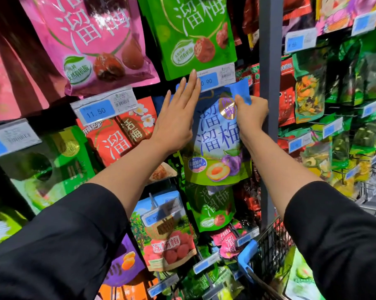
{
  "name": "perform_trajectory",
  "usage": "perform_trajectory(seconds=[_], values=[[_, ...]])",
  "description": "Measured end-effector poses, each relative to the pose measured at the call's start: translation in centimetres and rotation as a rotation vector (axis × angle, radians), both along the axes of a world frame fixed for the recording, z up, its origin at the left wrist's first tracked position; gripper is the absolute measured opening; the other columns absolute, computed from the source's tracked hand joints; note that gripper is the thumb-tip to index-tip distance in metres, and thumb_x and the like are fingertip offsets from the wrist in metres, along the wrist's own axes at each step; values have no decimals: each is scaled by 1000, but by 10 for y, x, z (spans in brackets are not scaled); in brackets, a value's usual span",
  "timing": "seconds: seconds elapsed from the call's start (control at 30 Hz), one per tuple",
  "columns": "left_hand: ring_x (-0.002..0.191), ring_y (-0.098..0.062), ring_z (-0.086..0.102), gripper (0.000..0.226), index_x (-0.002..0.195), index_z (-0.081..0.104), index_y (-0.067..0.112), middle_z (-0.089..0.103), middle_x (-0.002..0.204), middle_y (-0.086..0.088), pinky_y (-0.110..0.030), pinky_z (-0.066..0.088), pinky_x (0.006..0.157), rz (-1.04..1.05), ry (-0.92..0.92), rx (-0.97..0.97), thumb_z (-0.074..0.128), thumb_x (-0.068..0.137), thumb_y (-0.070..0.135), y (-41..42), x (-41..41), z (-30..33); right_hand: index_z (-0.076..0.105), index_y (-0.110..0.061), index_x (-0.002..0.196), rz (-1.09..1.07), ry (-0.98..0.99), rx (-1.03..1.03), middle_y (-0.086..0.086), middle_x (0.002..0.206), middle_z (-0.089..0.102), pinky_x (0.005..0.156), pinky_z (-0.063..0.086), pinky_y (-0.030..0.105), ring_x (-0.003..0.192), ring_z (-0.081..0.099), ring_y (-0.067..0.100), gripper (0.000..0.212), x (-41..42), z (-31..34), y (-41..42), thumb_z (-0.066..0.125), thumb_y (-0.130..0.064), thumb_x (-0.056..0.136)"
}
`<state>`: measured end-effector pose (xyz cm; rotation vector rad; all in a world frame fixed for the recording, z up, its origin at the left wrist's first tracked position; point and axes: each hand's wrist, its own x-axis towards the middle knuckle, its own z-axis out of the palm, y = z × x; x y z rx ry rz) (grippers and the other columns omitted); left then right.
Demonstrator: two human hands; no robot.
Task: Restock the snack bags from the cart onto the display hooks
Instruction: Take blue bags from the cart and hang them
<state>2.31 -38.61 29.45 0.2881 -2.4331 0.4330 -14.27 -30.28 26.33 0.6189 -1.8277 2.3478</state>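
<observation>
A blue snack bag (217,139) with plum pictures hangs in the middle of the display, under a price tag (215,77) reading 0.90. My right hand (251,114) pinches the bag's folded upper right corner. With straight fingers, my left hand (178,113) lies flat against the bag's upper left part, fingertips reaching the price tag. The hook itself is hidden behind the tag and bag. The cart (267,252), a dark wire basket with a blue corner, stands at the lower right.
Pink (91,40) and green (193,33) bags hang above, red (117,137) and green ones to the left, more bags below. A grey upright post (269,83) runs right beside my right hand. Further hooks with green bags fill the right side.
</observation>
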Motion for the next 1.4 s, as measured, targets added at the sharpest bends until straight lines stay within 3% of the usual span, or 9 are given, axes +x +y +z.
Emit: perform_trajectory(seconds=[0.13, 0.27, 0.53, 0.7, 0.9, 1.0, 1.1, 1.23, 1.4], values=[[149, -24, -3, 87, 154, 0, 15, -7, 162, -5, -50, 8, 120, 9, -1, -45, 51, 87, -4, -4, 1, 1, 36, -25, 52, -87, 8, 131, -7, 52, 35, 45, 21, 26, 47, 28, 9, 47, 0, 0, 5, 64, -24, 89], [149, -23, -5, 88, 153, -2, 14, -9, 162, -4, -49, 7, 120, 8, -13, -37, 53, 87, -3, -1, 1, 1, 53, -22, 75, -151, -7, 218, 0, 75, 54, 57, 33, 26, 66, 45, 20, 20, -4, 5, 6, 64, -33, 88], [149, -24, -5, 83, 154, 1, 12, -8, 162, -6, -50, 7, 120, -1, -4, -12, 50, 88, -2, 3, 3, 1, 33, -25, 55, -157, -40, 225, -3, 63, 39, 43, 20, 28, 65, 36, 20, 47, 0, -1, 14, 62, -29, 92], [149, -23, -6, 86, 153, -2, 13, -10, 162, -6, -48, 6, 120, 4, 3, -1, 50, 87, -3, 4, 0, -2, 36, -21, 55, -106, -63, 201, -1, 62, 42, 46, 23, 31, 56, 36, 15, 46, 2, 2, 10, 62, -24, 93], [149, -23, -6, 87, 153, -2, 12, -11, 161, -5, -46, 5, 120, 17, -1, 11, 51, 86, -3, 6, 0, -3, 69, -12, 85, -120, -20, 243, 11, 90, 68, 63, 38, 30, 81, 61, 29, 19, 7, 8, 2, 61, -28, 93], [149, -24, -4, 86, 154, -1, 11, -10, 161, -6, -46, 5, 119, 22, 11, 6, 51, 87, -2, 6, -2, -3, 69, -10, 101, -182, 34, 247, 14, 103, 69, 67, 38, 31, 96, 63, 35, 27, 5, 2, -5, 59, -33, 94], [149, -24, -5, 89, 154, -1, 11, -11, 161, -6, -46, 5, 119, 29, 7, 18, 52, 84, -5, 6, -3, -4, 60, -10, 80, -154, 62, 166, 12, 90, 67, 64, 33, 28, 84, 60, 28, 23, 2, -8, -8, 60, -30, 92], [149, -25, -5, 92, 154, -2, 11, -12, 161, -7, -46, 5, 119, 37, 2, 15, 56, 84, -3, 7, -4, -5, 59, -10, 74, -146, 43, 95, 13, 83, 66, 62, 32, 28, 77, 58, 26, 23, 3, -8, -6, 62, -25, 91], [149, -24, -5, 88, 154, 0, 10, -12, 161, -7, -45, 5, 119, 39, -3, 26, 55, 86, 1, 10, -2, -3, 69, -14, 107, -158, -17, 322, 14, 109, 68, 68, 39, 33, 102, 62, 35, 24, 3, 6, -23, 61, -31, 93]])
